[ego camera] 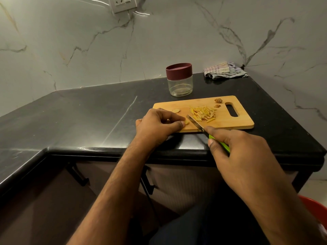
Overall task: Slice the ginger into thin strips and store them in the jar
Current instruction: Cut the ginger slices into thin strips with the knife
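Fingers (178, 125) of the left hand (157, 126) curl down and pinch a small pale-yellow piece of ginger (186, 122) against the near left part of a rectangular light wooden cutting board (235, 123), which has a smooth grain and a rounded slot handle at its right end. Beside that piece, the right hand (244, 156) wraps round the bright green plastic handle of a small steel-bladed knife (195, 123), forefinger stretched along the spine, the blade slanting over the board with its tip near the pinched piece. Just right of the blade lies a loose heap of thin yellow ginger strips (203, 113), matchstick-shaped and lying mostly parallel. A round flat ginger slice (176, 110) sits apart at the board's left, and two knobbly brown ginger end pieces (218, 102) rest near the slot. Behind the board, close to its far edge, stands a short clear glass jar with a maroon plastic lid (179, 79); the lid is on. All of this rests on a polished black stone bench (88, 112) with a rounded front edge and pale glare streaks. A crumpled striped cloth (224, 70) lies in the far corner, against a glossy white marble wall (70, 41) with grey veins, which carries a white wall socket (123, 3).
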